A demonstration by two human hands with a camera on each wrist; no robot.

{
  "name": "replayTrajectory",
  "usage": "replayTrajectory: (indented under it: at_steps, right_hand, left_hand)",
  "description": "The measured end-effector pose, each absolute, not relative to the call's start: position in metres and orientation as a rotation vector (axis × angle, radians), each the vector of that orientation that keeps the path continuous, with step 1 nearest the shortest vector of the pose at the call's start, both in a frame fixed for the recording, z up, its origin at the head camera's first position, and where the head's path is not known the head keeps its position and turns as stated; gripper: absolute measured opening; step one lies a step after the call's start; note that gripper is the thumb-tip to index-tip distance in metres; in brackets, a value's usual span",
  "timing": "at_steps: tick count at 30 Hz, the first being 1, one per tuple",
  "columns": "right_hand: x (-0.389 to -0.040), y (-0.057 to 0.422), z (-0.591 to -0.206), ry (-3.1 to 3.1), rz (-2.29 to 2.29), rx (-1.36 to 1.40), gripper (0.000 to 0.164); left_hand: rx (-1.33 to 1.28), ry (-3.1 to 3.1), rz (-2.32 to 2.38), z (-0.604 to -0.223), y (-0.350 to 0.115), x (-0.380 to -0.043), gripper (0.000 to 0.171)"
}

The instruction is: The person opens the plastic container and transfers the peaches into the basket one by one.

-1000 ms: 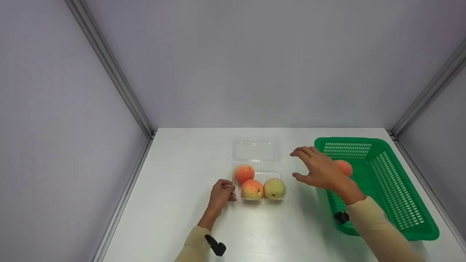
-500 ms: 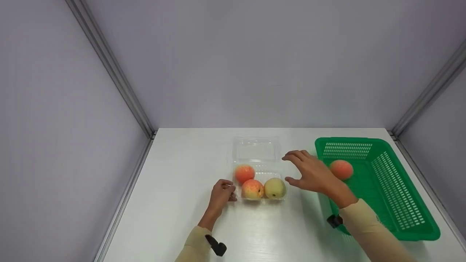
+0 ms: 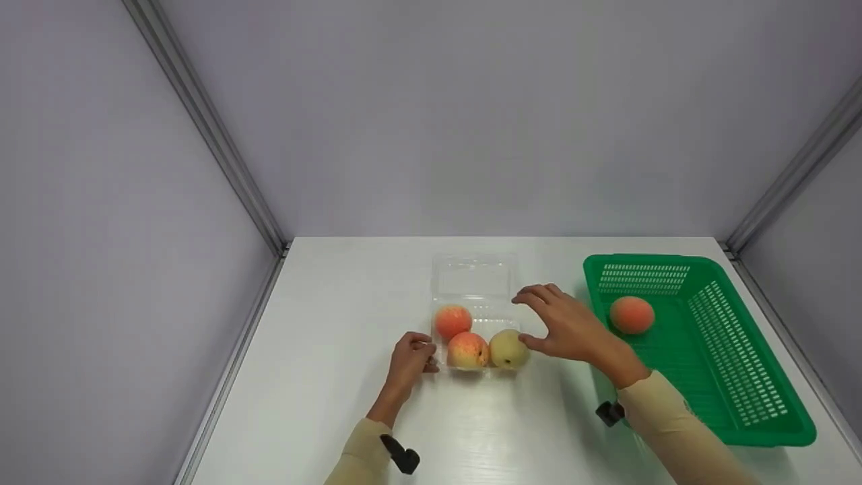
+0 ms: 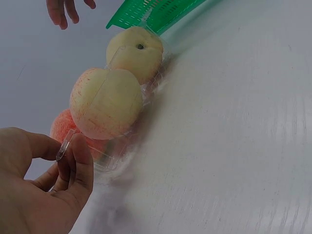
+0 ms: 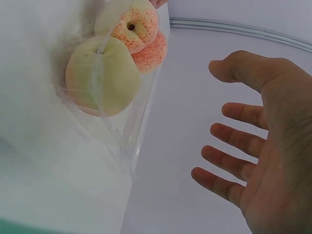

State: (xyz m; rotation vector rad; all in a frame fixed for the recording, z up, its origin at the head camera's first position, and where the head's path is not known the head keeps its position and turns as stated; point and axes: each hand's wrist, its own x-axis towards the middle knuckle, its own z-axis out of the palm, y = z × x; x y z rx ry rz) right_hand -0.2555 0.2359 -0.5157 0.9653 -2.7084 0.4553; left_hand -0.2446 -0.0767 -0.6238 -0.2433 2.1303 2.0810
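Observation:
A clear plastic clamshell box (image 3: 498, 314) lies with its lid (image 3: 475, 277) folded back, holding three peaches: a red one (image 3: 452, 322) at the back left, a red-yellow one (image 3: 468, 351) in front, and a pale yellow one (image 3: 509, 349) at the right. My left hand (image 3: 408, 360) pinches the box's left rim between thumb and fingers, plain in the left wrist view. My right hand (image 3: 562, 327) hovers at the box's right side, fingers spread and holding nothing; its thumb overlaps the pale peach in the head view.
A green plastic basket (image 3: 734, 357) stands on the right of the white table (image 3: 323, 323), with one more red peach (image 3: 632, 314) in it. Grey wall panels (image 3: 498, 135) close off the back and both sides.
My right hand has moved left, from beside the basket toward the pale peach, uncovering the peach in the basket. My left hand has stayed at the box's rim.

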Motion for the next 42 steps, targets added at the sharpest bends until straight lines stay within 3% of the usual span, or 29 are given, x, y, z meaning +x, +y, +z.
replayTrajectory:
  at_steps: [42]
  right_hand:
    - [-0.259, 0.218, -0.559, -2.843, 0.506, 1.018, 0.052]
  left_hand:
    - [-0.262, 2.140, 2.056, -0.624, -0.077, -0.244, 0.031]
